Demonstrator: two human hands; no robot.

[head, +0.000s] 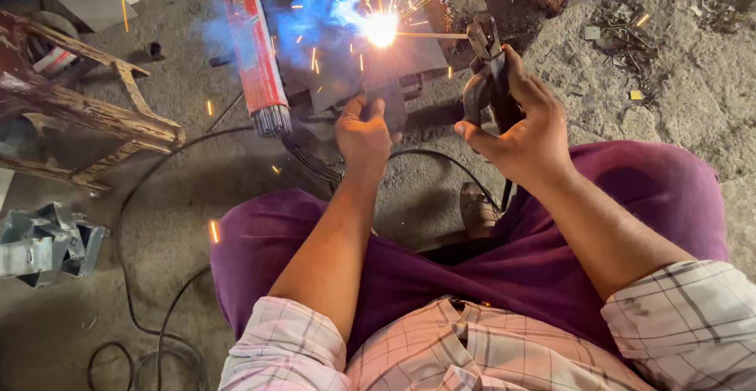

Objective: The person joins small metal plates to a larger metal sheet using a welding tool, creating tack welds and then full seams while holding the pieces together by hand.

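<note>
My right hand point(520, 127) grips a black welding electrode holder point(487, 72), whose thin rod point(433, 35) reaches left to a bright arc point(381, 29) throwing sparks and blue smoke. The arc burns on a grey metal plate point(370, 64) lying on the floor. My left hand point(364, 133) presses on the near edge of that plate, fingers curled over it. I squat over the work in purple trousers and a checked shirt.
A red packet of welding rods point(252, 48) lies left of the plate, rod ends sticking out. A wooden frame point(87, 115) stands at the left, metal brackets point(43, 245) below it. Black cables point(150, 296) trail across the dusty floor. Scrap bits lie at the upper right.
</note>
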